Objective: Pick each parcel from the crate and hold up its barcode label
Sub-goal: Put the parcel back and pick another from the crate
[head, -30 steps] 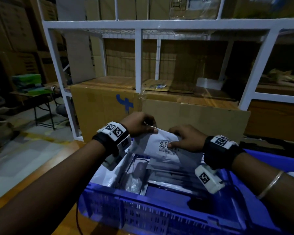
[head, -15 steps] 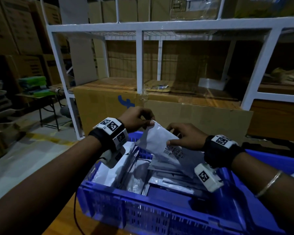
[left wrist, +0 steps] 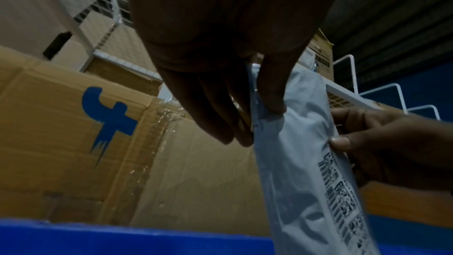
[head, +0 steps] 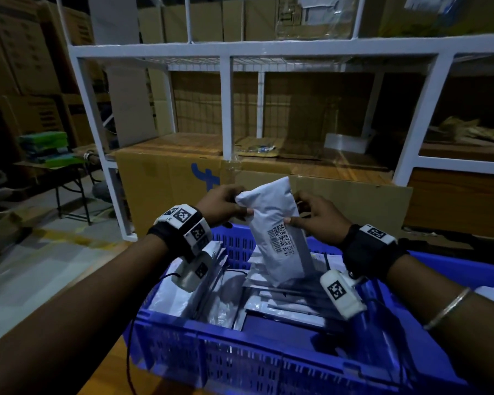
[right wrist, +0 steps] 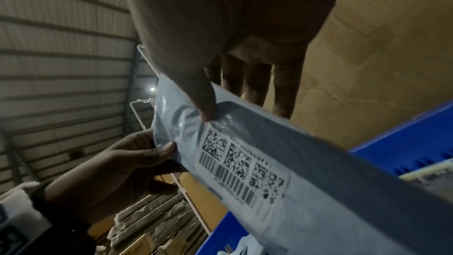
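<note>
A white plastic mailer parcel stands nearly upright above the blue crate, its barcode label facing me. My left hand pinches the parcel's upper left edge, thumb on the front. My right hand pinches the right edge, thumb just above the label. In the left wrist view the left hand's fingers clamp the parcel. The right wrist view shows the thumb on the parcel beside the label. Several more flat parcels lie in the crate.
A white metal rack stands right behind the crate, with large cardboard boxes on its lower shelf. More cartons are stacked at the left, near a small table. The crate sits on a wooden surface.
Both hands have lifted the parcel out of the crate and tipped it from lying flat to nearly upright. The label now faces me higher up.
</note>
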A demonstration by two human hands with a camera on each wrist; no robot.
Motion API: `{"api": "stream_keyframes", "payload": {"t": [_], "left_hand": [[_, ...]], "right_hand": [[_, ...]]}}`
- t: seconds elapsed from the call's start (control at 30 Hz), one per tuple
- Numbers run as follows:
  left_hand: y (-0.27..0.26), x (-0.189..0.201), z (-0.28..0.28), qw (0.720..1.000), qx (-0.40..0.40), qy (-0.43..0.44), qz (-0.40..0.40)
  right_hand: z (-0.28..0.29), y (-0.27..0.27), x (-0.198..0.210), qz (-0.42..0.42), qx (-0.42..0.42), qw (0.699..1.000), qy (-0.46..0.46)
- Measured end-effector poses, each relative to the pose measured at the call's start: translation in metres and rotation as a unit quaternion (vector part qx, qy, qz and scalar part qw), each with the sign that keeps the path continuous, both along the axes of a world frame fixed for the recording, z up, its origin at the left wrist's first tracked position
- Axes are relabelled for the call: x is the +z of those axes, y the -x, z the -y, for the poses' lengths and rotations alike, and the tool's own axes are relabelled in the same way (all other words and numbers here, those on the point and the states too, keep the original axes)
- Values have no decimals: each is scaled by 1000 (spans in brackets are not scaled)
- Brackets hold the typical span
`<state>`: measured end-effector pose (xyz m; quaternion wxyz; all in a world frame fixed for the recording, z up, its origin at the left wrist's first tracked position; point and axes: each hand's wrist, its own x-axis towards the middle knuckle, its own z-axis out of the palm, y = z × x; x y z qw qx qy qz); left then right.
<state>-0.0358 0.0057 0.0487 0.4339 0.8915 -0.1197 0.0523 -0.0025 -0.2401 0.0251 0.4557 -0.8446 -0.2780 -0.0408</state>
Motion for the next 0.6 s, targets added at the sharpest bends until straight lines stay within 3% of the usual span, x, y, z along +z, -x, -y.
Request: {"api": "stream_keyframes", "payload": {"t": [0.17,0.37,0.5,0.6], "left_hand": [[1,10,11,999,-29,-43,11],[1,4,18,999,5,37,13],[-1,-12,18,998,-46,-27,-44],[-1,-22,19,995,-55,-71,-48]], "right_hand": [[-3,5,10,13,-4,998,-60],[-3,2,21,-12,-38,991,-129],[-2,10,23,-66,-27,972,-222],[-1,11,21,-65,-20,974,-214]]}}
